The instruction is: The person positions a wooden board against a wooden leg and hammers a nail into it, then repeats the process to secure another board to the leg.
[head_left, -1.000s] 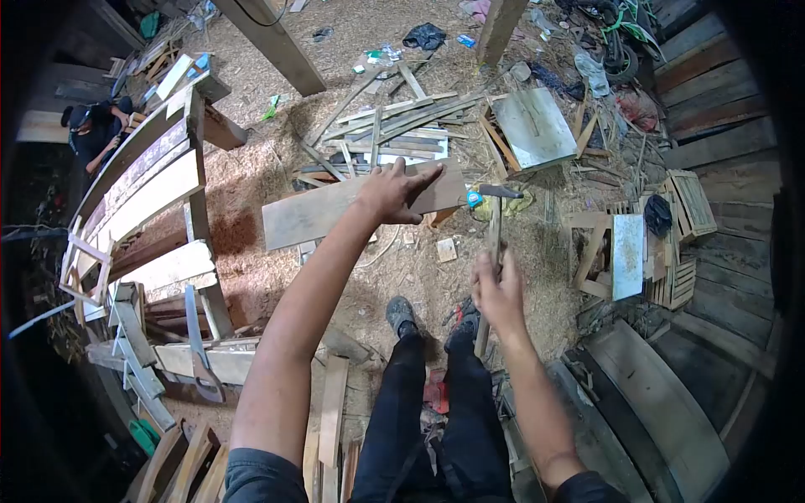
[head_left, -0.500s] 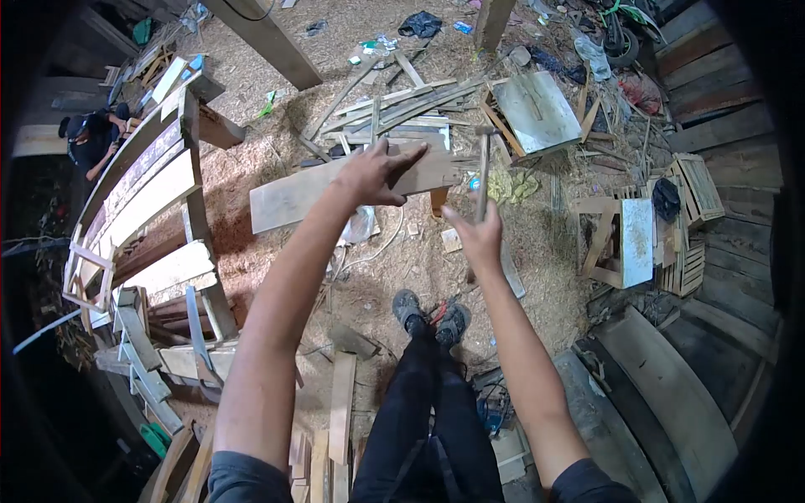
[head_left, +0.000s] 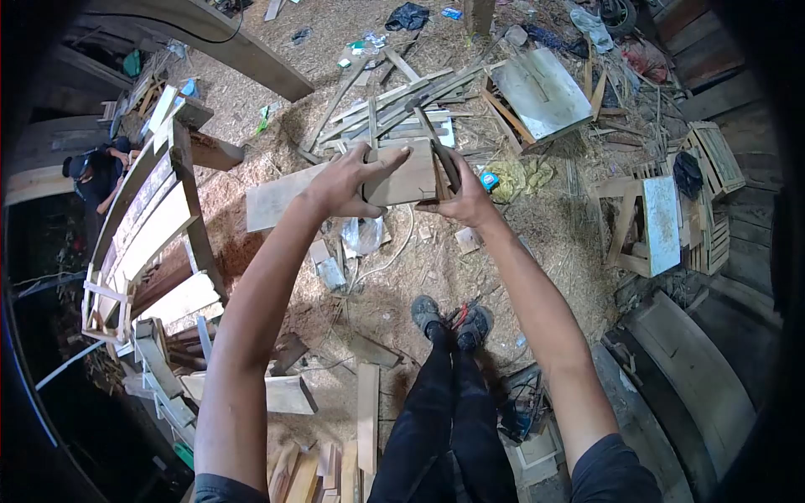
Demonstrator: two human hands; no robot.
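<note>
A flat wooden board [head_left: 277, 197] lies crosswise in front of me, raised above the sawdust floor. My left hand [head_left: 342, 183] grips it near its middle, with the thumb at the near edge and the fingers across the top. At the board's right end is my right hand [head_left: 466, 194], closed around a hammer [head_left: 429, 130]. The hammer's handle slants up and left across the board's end, its head beyond the far edge. The right thumb reaches under the board's near corner. What supports the board is largely hidden.
Scrap slats [head_left: 394, 101] lie beyond the board. A white-topped wooden box [head_left: 541, 92] stands far right, with a wooden frame [head_left: 625, 218] nearer. Curved wooden benchwork [head_left: 159, 197] fills the left, where another person [head_left: 101, 172] sits. A blue tape measure [head_left: 490, 180] is near my right hand.
My right hand has moved left and up with the hammer, reaching the board's right end. The hammer has tilted leftward. My left hand has shifted slightly left along the board.
</note>
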